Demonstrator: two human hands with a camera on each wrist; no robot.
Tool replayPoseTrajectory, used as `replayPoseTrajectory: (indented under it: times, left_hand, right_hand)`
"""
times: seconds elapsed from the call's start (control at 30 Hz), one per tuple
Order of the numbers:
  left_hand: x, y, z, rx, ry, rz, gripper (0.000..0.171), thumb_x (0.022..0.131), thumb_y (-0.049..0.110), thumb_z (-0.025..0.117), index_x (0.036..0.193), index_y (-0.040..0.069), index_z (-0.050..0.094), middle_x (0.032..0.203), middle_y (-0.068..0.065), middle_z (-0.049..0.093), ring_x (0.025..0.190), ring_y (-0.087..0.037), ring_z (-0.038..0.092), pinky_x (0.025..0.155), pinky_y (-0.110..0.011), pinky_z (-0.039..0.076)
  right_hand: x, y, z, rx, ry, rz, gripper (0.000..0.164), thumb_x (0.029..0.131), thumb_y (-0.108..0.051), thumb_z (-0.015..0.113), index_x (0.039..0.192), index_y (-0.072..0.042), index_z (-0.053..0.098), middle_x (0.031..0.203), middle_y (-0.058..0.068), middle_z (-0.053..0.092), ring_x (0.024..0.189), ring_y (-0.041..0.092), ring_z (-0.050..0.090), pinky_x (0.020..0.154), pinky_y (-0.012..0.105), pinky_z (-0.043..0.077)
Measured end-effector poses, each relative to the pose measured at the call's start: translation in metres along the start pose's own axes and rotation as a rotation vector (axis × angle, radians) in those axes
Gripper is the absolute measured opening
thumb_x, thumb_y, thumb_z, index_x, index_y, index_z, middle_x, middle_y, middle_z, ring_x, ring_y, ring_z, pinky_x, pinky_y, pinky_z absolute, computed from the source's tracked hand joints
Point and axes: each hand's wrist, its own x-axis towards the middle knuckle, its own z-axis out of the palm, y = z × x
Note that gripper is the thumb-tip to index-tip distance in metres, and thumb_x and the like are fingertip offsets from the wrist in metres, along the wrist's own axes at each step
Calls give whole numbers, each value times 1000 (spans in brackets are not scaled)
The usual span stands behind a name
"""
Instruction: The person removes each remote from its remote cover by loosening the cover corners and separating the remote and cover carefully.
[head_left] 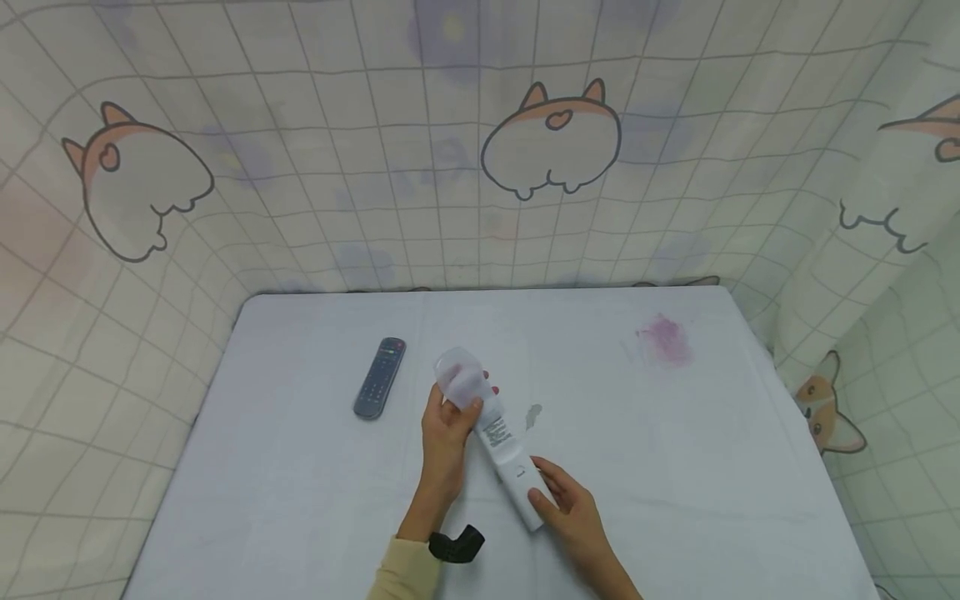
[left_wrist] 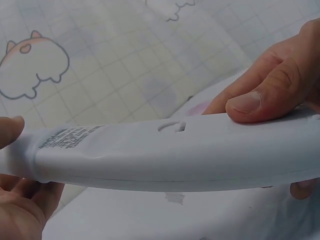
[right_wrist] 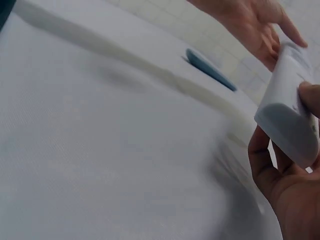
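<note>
A long white handheld device with a rounded, partly translucent head is held over the table by both hands, slanting from upper left to lower right. My left hand grips it at the neck below the head, thumb on top. Around the handle's lower end my right hand has its thumb on the upper face and fingers beneath. Small printed text and a curved mark show on the face turned up. The handle's flat end appears in the right wrist view.
A dark remote control lies on the white-covered table, left of the hands. The cloth has a pink stain at the right and a small grey patch near the device. A patterned curtain hangs around the table.
</note>
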Motion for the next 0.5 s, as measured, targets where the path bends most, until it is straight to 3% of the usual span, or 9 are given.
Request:
replayPoseTrajectory:
  times: [0.27,0.5]
  left_hand:
    - [4,-6,-5,55,84,7,50,103,11,64,150,14,47,138,-15,69,118,-25,74,100,-26,56]
    - [2,-3,-9,122,99,26,43,105,16,62,147,14,50,134,-13,72,116,-25,75,97,-26,58]
  right_hand:
    - [-7,-4,15,27,32,39,51,97,-17,74,145,-12,59,141,14,67,122,2,65,100,10,49]
    - [-12,-9,20,-21,32,71,53,97,-26,75,146,-15,58,140,12,68,125,4,64,104,14,48]
